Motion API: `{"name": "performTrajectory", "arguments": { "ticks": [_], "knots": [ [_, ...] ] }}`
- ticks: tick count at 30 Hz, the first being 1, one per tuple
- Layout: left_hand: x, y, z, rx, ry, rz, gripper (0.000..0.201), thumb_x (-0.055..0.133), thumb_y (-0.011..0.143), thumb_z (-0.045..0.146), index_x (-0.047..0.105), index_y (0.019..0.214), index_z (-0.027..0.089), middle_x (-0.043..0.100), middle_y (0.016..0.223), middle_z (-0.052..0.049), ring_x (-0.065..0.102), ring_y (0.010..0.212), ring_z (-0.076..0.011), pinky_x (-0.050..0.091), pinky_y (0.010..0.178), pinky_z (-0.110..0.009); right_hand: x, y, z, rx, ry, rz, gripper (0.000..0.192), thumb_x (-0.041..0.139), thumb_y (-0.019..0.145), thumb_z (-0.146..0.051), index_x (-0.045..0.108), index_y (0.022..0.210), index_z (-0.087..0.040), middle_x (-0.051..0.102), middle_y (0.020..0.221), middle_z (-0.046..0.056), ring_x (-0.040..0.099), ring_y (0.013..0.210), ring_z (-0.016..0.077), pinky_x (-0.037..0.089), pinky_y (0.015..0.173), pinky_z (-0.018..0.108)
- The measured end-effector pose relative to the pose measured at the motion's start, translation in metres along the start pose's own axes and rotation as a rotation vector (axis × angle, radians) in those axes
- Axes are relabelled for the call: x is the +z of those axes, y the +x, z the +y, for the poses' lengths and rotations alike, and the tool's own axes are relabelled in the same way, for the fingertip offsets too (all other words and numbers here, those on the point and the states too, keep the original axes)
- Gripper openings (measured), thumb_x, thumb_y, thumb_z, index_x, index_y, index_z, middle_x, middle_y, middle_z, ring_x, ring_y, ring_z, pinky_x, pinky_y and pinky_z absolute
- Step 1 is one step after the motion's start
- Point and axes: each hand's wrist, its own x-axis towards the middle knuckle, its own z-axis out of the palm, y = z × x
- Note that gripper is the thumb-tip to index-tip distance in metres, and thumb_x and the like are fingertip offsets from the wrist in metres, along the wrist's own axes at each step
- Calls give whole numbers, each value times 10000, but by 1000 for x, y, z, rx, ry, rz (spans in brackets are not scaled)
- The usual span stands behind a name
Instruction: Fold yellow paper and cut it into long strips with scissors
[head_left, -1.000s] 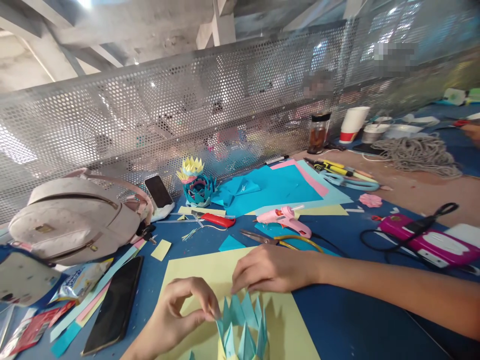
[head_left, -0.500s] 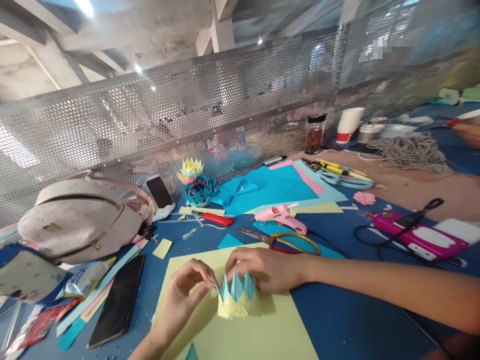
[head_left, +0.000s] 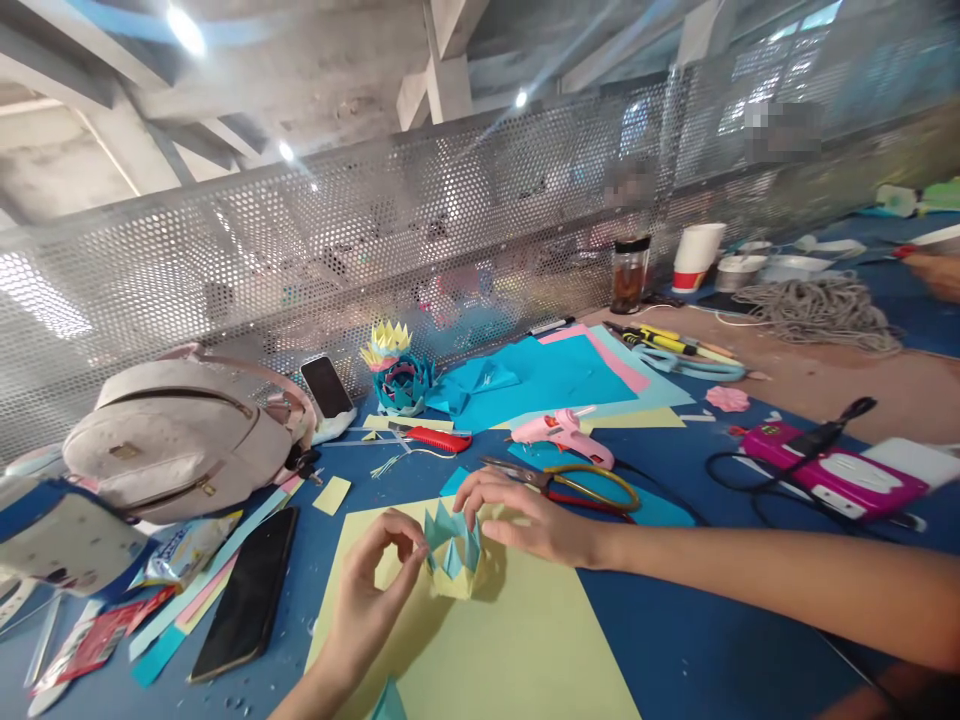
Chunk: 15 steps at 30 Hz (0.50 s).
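Note:
A small paper crown (head_left: pixel 453 556), with light blue spikes over a yellow base, rests on a large yellow paper sheet (head_left: pixel 510 650). My left hand (head_left: pixel 373 590) pinches its left edge between thumb and fingers. On the crown's right side my right hand (head_left: pixel 525 520) touches it with spread fingers. Scissors with yellow and red handles (head_left: pixel 577 482) lie just behind my right hand, and a pink glue gun (head_left: pixel 564 433) lies behind them.
A beige backpack (head_left: pixel 172 440) sits at left, a dark phone (head_left: pixel 246 592) near it, and another phone (head_left: pixel 327 386) leans on the perforated metal screen (head_left: pixel 450 240). A finished paper flower (head_left: pixel 397 370), blue and pink sheets (head_left: pixel 555 375), a red-handled cutter (head_left: pixel 435 438), a magenta case (head_left: pixel 832 470) and grey cord (head_left: pixel 825 310) lie around.
The crown has moved away from me toward the sheet's far end, and both hands went with it. My right hand's fingers have spread. The view has tilted a little.

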Motion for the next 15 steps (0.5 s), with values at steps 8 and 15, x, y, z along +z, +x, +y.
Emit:
{"name": "performTrajectory", "arguments": {
  "ticks": [8,15],
  "knots": [
    [3,3,12,-61,97,-7,109,532,968,294,601,939,215,589,882,-12,537,761,-163,428,737,-285,14,0,-3,62,-111,95,227,608,948,-380,655,835,-189,647,886,34,533,929,201,389,904,360],
    [6,4,21,-30,93,-166,194,632,905,379,659,1045,247,580,1040,-42,501,878,-205,384,739,-292,20,1,-5,49,-73,105,224,657,914,-402,703,840,-196,668,846,21,524,898,195,393,851,328]
  ]
}}
